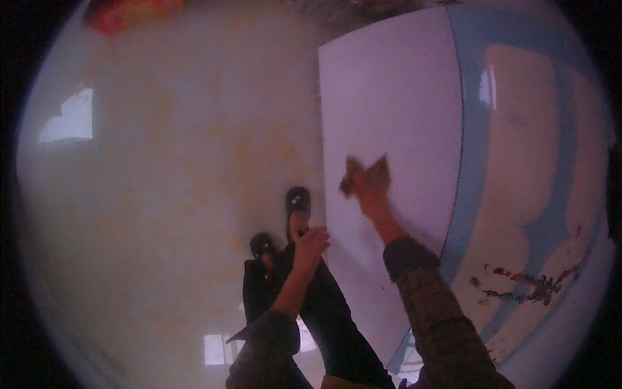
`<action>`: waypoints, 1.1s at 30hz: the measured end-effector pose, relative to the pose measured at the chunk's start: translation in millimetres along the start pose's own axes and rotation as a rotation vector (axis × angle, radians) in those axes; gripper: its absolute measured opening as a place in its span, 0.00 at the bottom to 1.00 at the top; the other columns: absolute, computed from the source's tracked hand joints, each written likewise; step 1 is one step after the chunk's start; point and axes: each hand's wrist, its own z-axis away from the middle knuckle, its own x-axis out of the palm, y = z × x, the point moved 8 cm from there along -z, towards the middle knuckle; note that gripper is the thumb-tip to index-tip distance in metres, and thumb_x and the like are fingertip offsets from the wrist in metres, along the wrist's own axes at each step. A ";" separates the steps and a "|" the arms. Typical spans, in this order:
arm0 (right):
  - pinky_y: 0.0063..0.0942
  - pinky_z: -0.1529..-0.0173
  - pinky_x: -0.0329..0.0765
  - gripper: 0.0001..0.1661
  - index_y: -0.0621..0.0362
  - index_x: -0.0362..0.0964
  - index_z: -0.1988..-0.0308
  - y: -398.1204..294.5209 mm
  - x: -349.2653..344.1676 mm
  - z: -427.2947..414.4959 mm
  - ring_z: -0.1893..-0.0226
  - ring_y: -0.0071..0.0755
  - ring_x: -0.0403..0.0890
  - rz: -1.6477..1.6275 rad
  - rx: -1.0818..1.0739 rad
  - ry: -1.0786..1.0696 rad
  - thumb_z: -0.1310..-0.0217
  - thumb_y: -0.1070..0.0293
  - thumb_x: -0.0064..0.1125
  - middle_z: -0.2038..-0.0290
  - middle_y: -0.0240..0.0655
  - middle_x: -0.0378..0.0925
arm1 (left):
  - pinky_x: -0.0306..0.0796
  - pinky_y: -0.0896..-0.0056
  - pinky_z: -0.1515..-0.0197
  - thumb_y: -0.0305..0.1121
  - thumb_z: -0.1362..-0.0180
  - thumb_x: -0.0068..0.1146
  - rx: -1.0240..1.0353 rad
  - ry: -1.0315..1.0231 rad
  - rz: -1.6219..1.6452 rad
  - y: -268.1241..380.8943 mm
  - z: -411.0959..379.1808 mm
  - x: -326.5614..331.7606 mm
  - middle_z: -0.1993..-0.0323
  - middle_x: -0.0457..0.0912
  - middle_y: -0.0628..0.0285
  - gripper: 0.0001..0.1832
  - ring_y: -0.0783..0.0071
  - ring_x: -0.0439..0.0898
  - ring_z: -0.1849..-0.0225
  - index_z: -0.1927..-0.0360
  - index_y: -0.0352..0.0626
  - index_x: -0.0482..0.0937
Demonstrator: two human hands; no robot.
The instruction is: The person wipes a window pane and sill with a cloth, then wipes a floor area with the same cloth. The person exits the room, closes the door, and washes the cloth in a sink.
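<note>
My right hand (369, 192) grips a brown cloth (381, 171), bunched so that two pointed ends stick up from the fist. Both look slightly blurred. Beneath or behind them is a pale, flat panel (388, 97) of a piece of furniture; whether the cloth touches it I cannot tell. My left hand (310, 247) hangs by the panel's left edge, in front of my dark trousers, with its fingers loosely bent and nothing visible in them.
Glossy blue and beige panelling (520, 146) with a dark branch-like pattern (539, 287) adjoins the pale panel on the right. My feet in dark slippers (297, 198) stand on a shiny light floor (170, 194). A red and orange object (121, 14), blurred, lies at the top left.
</note>
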 end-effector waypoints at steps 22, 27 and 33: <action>0.49 0.35 0.65 0.31 0.58 0.66 0.42 -16.9 -0.4 -124.6 0.38 0.53 0.66 -0.036 -0.009 -0.066 0.44 0.58 0.59 0.42 0.47 0.68 | 0.75 0.69 0.58 0.35 0.36 0.53 0.009 0.129 0.004 -29.8 -103.4 -26.4 0.58 0.80 0.57 0.16 0.69 0.81 0.64 0.48 0.37 0.75; 0.51 0.33 0.61 0.28 0.52 0.74 0.49 -53.0 136.6 51.8 0.41 0.53 0.71 -0.903 -0.134 -0.202 0.53 0.58 0.67 0.49 0.43 0.76 | 0.78 0.62 0.59 0.31 0.39 0.57 0.238 0.114 -0.168 -86.6 -97.5 -32.9 0.56 0.79 0.56 0.16 0.69 0.80 0.59 0.49 0.36 0.74; 0.57 0.42 0.70 0.30 0.50 0.74 0.48 -43.4 9.7 -125.9 0.43 0.57 0.72 -0.122 -0.110 -0.040 0.48 0.47 0.60 0.49 0.46 0.76 | 0.76 0.70 0.59 0.32 0.37 0.53 -0.030 0.210 0.133 -42.6 -91.2 -21.7 0.59 0.80 0.59 0.14 0.72 0.79 0.60 0.51 0.35 0.78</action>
